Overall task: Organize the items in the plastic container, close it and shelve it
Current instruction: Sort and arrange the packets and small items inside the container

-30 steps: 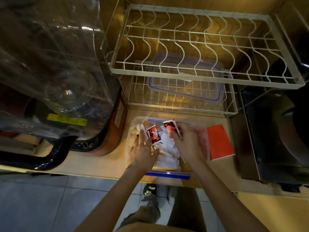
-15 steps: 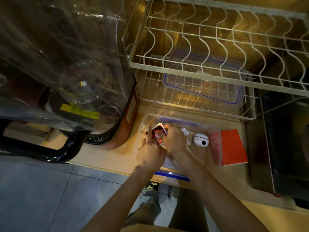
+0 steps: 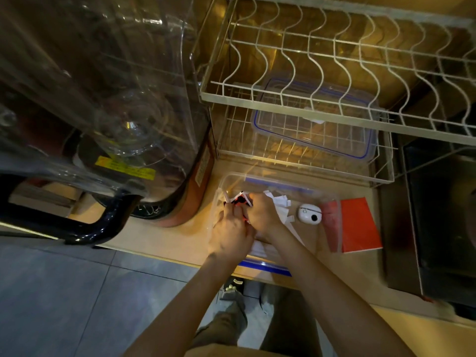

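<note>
An open clear plastic container [image 3: 324, 197] with a blue clip stands on the wooden counter. In its left part my left hand [image 3: 230, 237] and my right hand [image 3: 262, 215] press together around a bundle of red, black and white packets [image 3: 238, 199]. White paper packets [image 3: 282, 211] lie loose beside my right hand. A small white device [image 3: 310, 214] with a black dot rests in the container's right half. The container's clear lid with blue seal [image 3: 316, 124] lies on the lower tier of the wire rack.
A two-tier white wire rack [image 3: 334, 117] stands behind the container. A red booklet [image 3: 359, 225] lies on the counter to the right. A large clear water bottle on a dispenser [image 3: 108, 99] fills the left. A dark appliance [image 3: 443, 215] sits at the right edge.
My hands have come together at the container's left end and gathered the red and black packets into one bundle. The white device has come into sight. The camera has shifted leftward.
</note>
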Tool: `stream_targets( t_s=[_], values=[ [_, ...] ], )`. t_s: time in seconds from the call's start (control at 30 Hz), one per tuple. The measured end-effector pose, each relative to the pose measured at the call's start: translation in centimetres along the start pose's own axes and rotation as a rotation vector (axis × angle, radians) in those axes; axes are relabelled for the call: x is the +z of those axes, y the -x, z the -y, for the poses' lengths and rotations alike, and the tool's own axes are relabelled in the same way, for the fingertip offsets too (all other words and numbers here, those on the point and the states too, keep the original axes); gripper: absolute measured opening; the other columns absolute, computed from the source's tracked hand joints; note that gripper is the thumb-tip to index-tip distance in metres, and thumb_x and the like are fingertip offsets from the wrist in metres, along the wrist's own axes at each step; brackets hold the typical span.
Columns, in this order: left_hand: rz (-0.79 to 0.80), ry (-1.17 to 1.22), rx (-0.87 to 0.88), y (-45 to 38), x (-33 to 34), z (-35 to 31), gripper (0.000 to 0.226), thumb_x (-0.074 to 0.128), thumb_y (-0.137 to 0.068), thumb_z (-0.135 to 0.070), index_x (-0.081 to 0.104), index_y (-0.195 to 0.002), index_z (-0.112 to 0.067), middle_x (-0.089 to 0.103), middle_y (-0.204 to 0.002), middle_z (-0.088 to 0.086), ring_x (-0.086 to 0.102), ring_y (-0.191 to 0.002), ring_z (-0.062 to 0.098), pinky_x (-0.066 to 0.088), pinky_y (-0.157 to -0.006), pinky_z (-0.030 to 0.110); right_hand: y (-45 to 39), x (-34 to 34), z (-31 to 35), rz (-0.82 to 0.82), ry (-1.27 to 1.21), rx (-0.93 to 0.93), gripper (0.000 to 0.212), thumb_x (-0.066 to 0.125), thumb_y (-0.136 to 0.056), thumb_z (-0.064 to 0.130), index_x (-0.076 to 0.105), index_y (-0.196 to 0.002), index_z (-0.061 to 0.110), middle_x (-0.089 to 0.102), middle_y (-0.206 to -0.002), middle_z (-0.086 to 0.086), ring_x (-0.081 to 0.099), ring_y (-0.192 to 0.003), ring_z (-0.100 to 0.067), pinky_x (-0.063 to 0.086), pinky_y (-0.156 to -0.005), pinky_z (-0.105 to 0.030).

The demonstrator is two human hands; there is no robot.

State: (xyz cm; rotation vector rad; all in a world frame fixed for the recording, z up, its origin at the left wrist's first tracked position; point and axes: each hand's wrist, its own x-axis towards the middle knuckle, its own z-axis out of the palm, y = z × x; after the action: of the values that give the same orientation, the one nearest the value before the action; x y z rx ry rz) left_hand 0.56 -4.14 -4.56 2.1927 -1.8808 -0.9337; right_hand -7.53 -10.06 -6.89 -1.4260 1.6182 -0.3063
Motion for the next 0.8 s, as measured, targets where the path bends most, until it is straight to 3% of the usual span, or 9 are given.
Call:
stream_targets(
  t_s=[0.07, 0.23, 0.3, 0.4, 0.5, 0.67, 0.8],
  values=[
    [0.007, -0.005, 0.030, 0.1, -0.1, -0.1, 0.042, 0.050, -0.087, -0.024, 0.044, -0.125, -0.008, 0.044, -0.135, 0.016, 0.048, -0.120, 0.034, 0.042, -0.098, 0.042, 0.4, -0.3, 0.1, -0.023, -0.007, -0.035, 0.015, 0.058, -0.086, 0.006, 0.068, -0.094, -0.001, 0.067, -0.085, -0.015, 0.056, -0.079, -0.021, 0.042, -0.071, -0.031],
    [0.040, -0.067, 0.037, 0.1, -0.2, -0.2, 0.034, 0.045, -0.090, -0.026, 0.053, -0.117, -0.008, 0.049, -0.127, 0.013, 0.055, -0.109, 0.031, 0.047, -0.090, 0.040, 1.6, -2.6, 0.3, -0.215, 0.069, -0.098, 0.017, 0.058, -0.088, 0.015, 0.069, -0.094, 0.004, 0.066, -0.080, -0.011, 0.052, -0.072, -0.018, 0.034, -0.055, -0.026],
    [0.090, -0.107, 0.004, -0.1, -0.1, -0.3, 0.037, 0.045, -0.090, -0.028, 0.052, -0.119, -0.007, 0.048, -0.127, 0.015, 0.056, -0.109, 0.032, 0.046, -0.089, 0.040, 2.3, -4.4, 0.1, -0.281, 0.010, -0.110, 0.017, 0.059, -0.088, 0.013, 0.070, -0.096, 0.003, 0.065, -0.079, -0.008, 0.058, -0.074, -0.020, 0.041, -0.063, -0.029],
    [0.110, -0.145, -0.004, -0.3, 0.1, -0.3, 0.039, 0.044, -0.090, -0.029, 0.051, -0.122, -0.008, 0.047, -0.128, 0.015, 0.055, -0.109, 0.032, 0.046, -0.089, 0.039, 3.6, -7.1, -0.6, -0.348, -0.103, -0.070, 0.019, 0.061, -0.087, 0.010, 0.071, -0.101, 0.003, 0.074, -0.095, -0.016, 0.068, -0.088, -0.029, 0.053, -0.079, -0.041],
    [0.094, -0.134, 0.007, -0.3, 0.2, -0.2, 0.039, 0.044, -0.090, -0.030, 0.053, -0.120, -0.008, 0.047, -0.128, 0.014, 0.052, -0.112, 0.031, 0.047, -0.092, 0.042, 5.3, -9.6, -1.9, -0.381, -0.082, -0.032, 0.017, 0.063, -0.085, 0.009, 0.073, -0.099, 0.006, 0.075, -0.094, -0.014, 0.069, -0.087, -0.026, 0.054, -0.078, -0.040],
    [0.060, -0.154, 0.054, -0.2, 0.5, 0.1, 0.038, 0.044, -0.090, -0.031, 0.056, -0.117, -0.007, 0.049, -0.127, 0.015, 0.051, -0.110, 0.030, 0.048, -0.091, 0.042, 7.4, -11.2, -4.4, -0.117, 0.325, 0.059, 0.011, 0.059, -0.085, 0.010, 0.066, -0.078, 0.005, 0.068, -0.082, -0.016, 0.064, -0.079, -0.027, 0.042, -0.055, -0.029],
    [0.074, -0.211, 0.100, -0.3, 0.3, -0.2, 0.036, 0.046, -0.091, -0.029, 0.056, -0.118, -0.008, 0.049, -0.130, 0.012, 0.051, -0.114, 0.028, 0.048, -0.092, 0.040, 7.4, -9.6, -5.5, 0.058, 0.487, 0.042, 0.021, 0.052, -0.088, 0.005, 0.063, -0.106, 0.004, 0.066, -0.110, -0.017, 0.061, -0.101, -0.033, 0.047, -0.075, -0.034]
  ],
)
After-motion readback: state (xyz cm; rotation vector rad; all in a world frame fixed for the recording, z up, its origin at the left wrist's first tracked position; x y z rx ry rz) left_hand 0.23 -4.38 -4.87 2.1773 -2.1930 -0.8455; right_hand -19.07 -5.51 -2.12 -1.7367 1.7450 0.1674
